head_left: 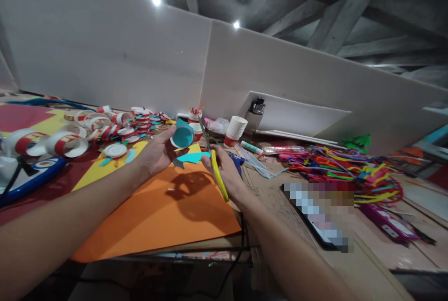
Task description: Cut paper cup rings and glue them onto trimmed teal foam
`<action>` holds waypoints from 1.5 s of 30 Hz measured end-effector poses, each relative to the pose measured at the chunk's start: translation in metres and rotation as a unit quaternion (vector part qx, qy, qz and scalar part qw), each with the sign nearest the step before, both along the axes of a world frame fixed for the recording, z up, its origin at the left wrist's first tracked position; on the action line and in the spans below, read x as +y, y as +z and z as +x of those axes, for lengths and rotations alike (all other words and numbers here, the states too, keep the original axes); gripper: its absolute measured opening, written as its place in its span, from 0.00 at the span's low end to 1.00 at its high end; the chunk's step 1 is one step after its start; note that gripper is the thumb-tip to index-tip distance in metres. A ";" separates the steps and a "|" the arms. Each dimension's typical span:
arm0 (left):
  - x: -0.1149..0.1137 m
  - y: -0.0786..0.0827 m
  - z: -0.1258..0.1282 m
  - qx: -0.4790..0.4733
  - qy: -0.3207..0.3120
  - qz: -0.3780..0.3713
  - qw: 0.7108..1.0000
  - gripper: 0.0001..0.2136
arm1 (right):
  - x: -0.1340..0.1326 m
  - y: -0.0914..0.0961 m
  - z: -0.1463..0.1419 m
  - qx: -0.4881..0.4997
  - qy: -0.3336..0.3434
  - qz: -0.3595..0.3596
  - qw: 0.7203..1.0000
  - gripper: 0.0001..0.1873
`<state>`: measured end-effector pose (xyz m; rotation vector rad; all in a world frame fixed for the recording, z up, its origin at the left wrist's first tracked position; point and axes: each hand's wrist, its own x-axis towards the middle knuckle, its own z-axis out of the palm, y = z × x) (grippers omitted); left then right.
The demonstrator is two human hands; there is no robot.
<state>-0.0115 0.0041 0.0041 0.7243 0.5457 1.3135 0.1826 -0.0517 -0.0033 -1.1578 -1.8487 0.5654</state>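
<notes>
My left hand (159, 151) grips a short round piece with a white rim, which looks like a cut paper cup, by its left side. Teal paper (183, 136) covers its round face, and a corner of the paper sticks up past the rim. In my right hand (226, 172) is a pair of scissors with yellow handles (217, 175), blades pointing up and away, just right of the teal paper and apart from it. Below the hands lie a teal paper strip (192, 157) and a large orange sheet (150, 221), with the hands' shadow on the sheet.
Curled cup strips (68, 142) and cut cup pieces lie at left. A stack of paper cups (235, 130) and a dark bottle (255, 116) stand behind. At right are a glue stick (251, 148), a phone (313, 214) and colourful pipe cleaners (325, 165).
</notes>
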 end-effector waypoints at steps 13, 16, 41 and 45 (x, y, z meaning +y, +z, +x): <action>-0.006 0.001 0.005 -0.013 -0.016 0.002 1.000 0.06 | -0.003 0.002 -0.002 -0.061 -0.003 -0.009 0.998 0.21; -0.008 0.002 0.006 -0.012 -0.019 -0.007 1.000 0.06 | -0.003 0.003 -0.003 -0.053 0.004 -0.009 0.999 0.21; -0.010 0.003 0.006 -0.001 -0.024 -0.004 1.000 0.08 | -0.005 0.004 -0.004 -0.070 0.005 0.001 0.998 0.17; -0.009 0.003 0.004 0.003 -0.027 0.002 1.000 0.07 | -0.006 0.004 -0.003 -0.078 -0.003 -0.003 0.997 0.18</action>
